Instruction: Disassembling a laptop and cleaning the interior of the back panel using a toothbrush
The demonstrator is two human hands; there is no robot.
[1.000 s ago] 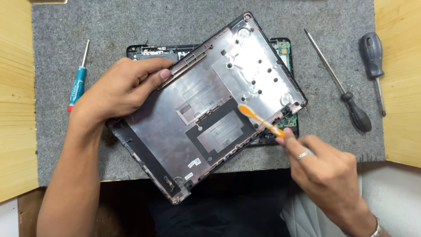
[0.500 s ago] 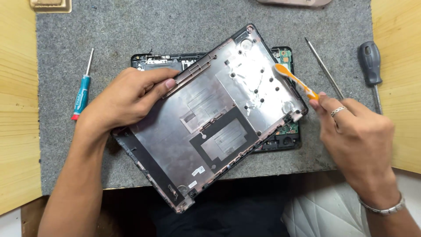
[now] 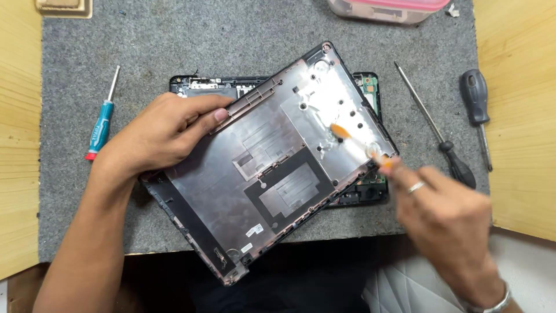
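Note:
My left hand (image 3: 156, 136) grips the upper left edge of a laptop bottom cover (image 3: 272, 168), held tilted with its silvery inner side up. Under it lies the black laptop body (image 3: 200, 87) on a grey mat. My right hand (image 3: 449, 223), with a ring on one finger, holds an orange brush (image 3: 347, 136), blurred by motion. The brush tip is over the cover's upper right part.
A small blue-handled screwdriver (image 3: 101, 124) lies on the mat (image 3: 145, 40) at the left. Two black-handled screwdrivers (image 3: 431, 127) (image 3: 475, 107) lie at the right. A pink-lidded plastic box (image 3: 385, 8) stands at the top edge. Wooden table surface (image 3: 521, 52) flanks the mat.
My right hand swung the orange brush from the cover's lower middle to its right edge, then back onto the upper right part. My left hand kept its hold.

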